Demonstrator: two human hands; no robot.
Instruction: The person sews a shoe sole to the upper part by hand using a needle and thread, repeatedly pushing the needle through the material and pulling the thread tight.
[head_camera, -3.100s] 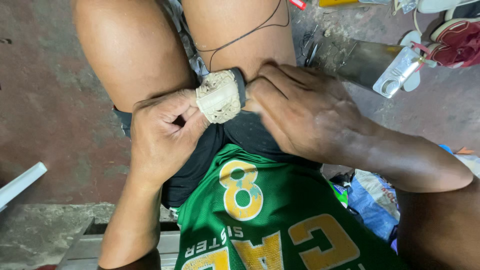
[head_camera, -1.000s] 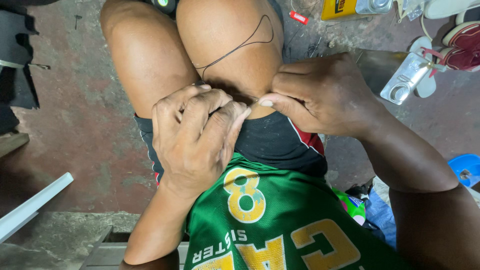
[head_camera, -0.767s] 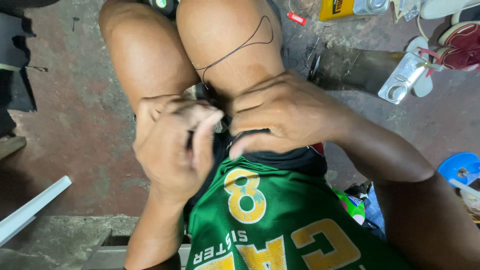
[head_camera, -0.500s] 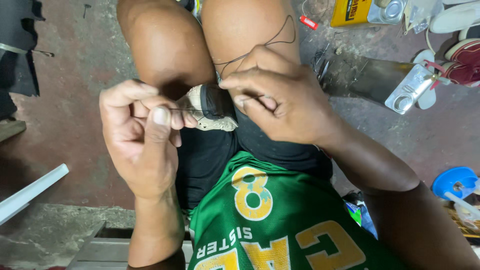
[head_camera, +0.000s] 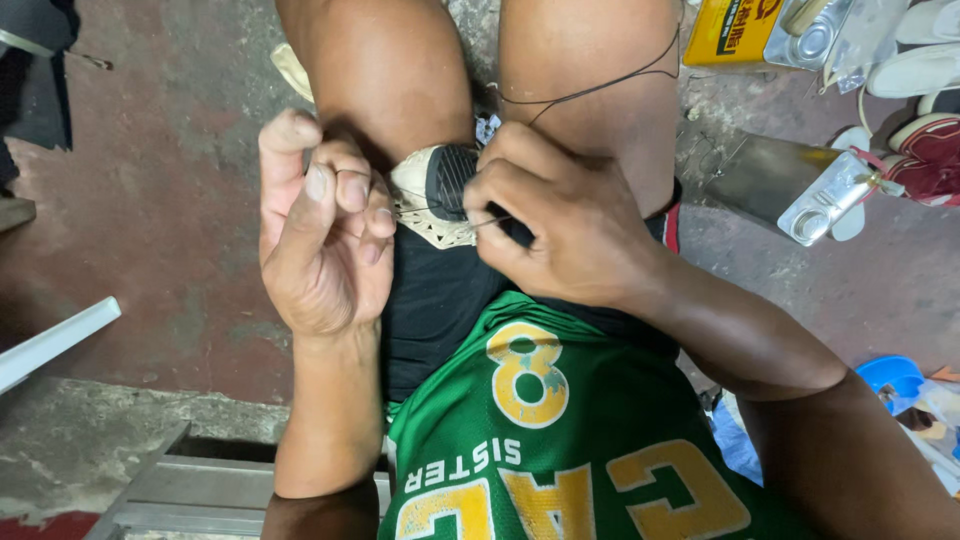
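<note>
A worn shoe (head_camera: 440, 190) with a cream sole and a black patch is wedged toe-up between my bare knees. My left hand (head_camera: 325, 235) is curled at the shoe's left edge, its fingertips pinching a thin thread (head_camera: 425, 212) that runs across the sole. My right hand (head_camera: 565, 225) covers the shoe's right side and grips it, with a thin metal needle showing under its fingers. A black cord (head_camera: 600, 85) lies over my right thigh. Most of the shoe is hidden by my hands and shorts.
On the concrete floor at the right stand a yellow can (head_camera: 735, 30), a silver metal box (head_camera: 830, 195), white shoes (head_camera: 930, 60) and a red shoe (head_camera: 930, 160). A blue bowl (head_camera: 890, 375) sits lower right. A white strip (head_camera: 55, 340) and a metal frame (head_camera: 200, 485) lie lower left.
The shoe, covered by my hands a second ago, now shows between them. My left hand has drawn out to the left with the thread, and my right hand has settled on the shoe.
</note>
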